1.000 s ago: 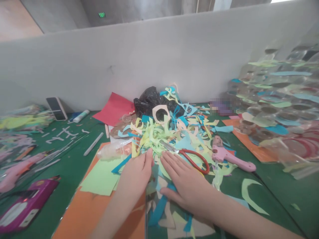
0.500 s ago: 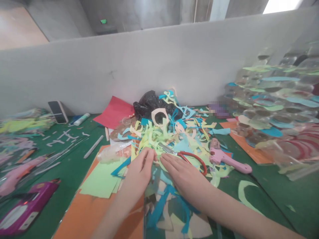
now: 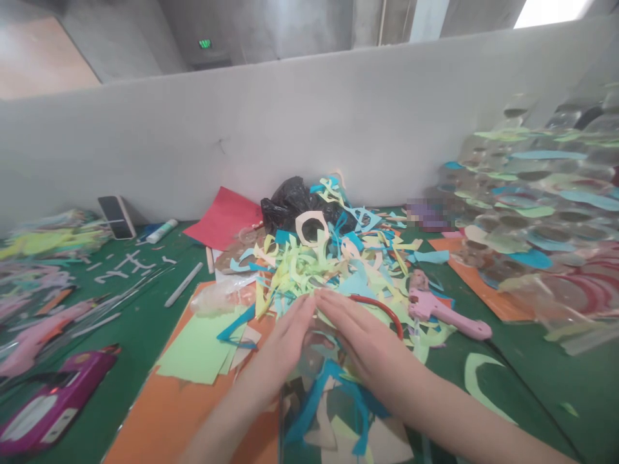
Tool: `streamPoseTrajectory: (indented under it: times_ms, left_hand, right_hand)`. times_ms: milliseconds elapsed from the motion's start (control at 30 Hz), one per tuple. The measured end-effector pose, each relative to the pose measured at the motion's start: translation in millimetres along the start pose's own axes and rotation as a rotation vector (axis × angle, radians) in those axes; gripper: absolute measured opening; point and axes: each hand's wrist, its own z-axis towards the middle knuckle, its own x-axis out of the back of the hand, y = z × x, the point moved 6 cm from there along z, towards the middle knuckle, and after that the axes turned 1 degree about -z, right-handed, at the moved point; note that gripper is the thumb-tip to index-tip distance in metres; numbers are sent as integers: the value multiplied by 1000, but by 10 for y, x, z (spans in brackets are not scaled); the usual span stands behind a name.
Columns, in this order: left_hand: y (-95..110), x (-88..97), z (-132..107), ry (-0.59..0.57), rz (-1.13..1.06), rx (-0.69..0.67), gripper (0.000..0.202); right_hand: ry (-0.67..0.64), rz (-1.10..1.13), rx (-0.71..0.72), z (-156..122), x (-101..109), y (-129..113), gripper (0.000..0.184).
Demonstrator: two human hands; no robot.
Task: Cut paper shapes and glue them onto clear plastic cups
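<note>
My left hand (image 3: 294, 332) and my right hand (image 3: 360, 332) meet at the fingertips in a tent shape, low over the heap of paper scraps (image 3: 302, 264). Their fingers are stretched out, and I see nothing held in either. A red scissor handle (image 3: 389, 312) curves out past my right hand, which hides the rest of the scissors. Under and between my wrists lie blue paper strips (image 3: 309, 403) and pale offcuts (image 3: 329, 422). Beside my left wrist are green paper sheets (image 3: 198, 348) on an orange sheet (image 3: 159, 412).
A pink glue gun (image 3: 447, 314) with a black cord lies on the right, before stacked clear plastic cups (image 3: 570, 216) with paper discs. Behind the scraps sit a black plastic bag (image 3: 285, 203) and red paper (image 3: 225, 219). A phone (image 3: 116, 218) leans against the wall; a magenta device (image 3: 62, 399) lies left.
My fingertips have come together over the scraps, my right hand turning onto its edge. The scissor blades visible before are now covered. The view has shifted slightly.
</note>
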Motion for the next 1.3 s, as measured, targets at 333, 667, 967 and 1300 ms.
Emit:
streamPoseTrajectory:
  times_ms: [333,667,967,1300]
  left_hand:
    - [-69,34,-40,59,-239,125,49]
    - [74,302,55,235,11,-59,55]
    - [173,364,131,260,35,-176,64]
    - [237,441,44,425,95,-297,63]
  right_hand:
    - [-100,-65,118,-2,99,-109,63]
    - [45,-400,-97,-123,164,309,30]
    - [-162,-643,-153,-275,-159,496,20]
    - [-7,-466,-164,-241,13,506,30]
